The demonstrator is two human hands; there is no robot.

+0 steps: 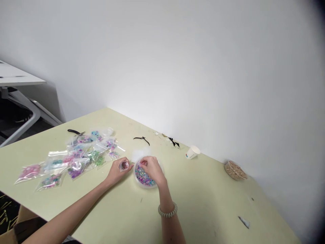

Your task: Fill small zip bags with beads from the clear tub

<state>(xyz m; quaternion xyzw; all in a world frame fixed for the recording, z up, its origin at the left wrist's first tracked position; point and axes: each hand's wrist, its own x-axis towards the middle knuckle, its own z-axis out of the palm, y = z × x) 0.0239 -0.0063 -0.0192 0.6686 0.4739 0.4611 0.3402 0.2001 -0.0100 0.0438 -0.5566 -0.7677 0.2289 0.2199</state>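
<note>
A round clear container (pixel 144 179) of mixed purple, blue and pink beads stands on the pale green table. My right hand (pixel 151 168) is over it, fingertips pinched together at the beads; whatever lies between them is too small to make out. Left of the container, my left hand (pixel 118 172) is wrapped round a small clear bag (pixel 124 165), its mouth open and something reddish inside. Several clear zip bags of coloured beads lie to the left, among them a pink one (pixel 30 171), a green one (pixel 96 158) and a purple one (pixel 76 169).
Black-handled pliers (pixel 74 131) lie behind the bags, and a second pair (pixel 142 138) behind the container. Near the wall are black scraps (pixel 174 142), a white paper cup (pixel 193 152) and a tub of brownish pieces (pixel 235 170). A small white tube-like item (pixel 244 222) lies at right.
</note>
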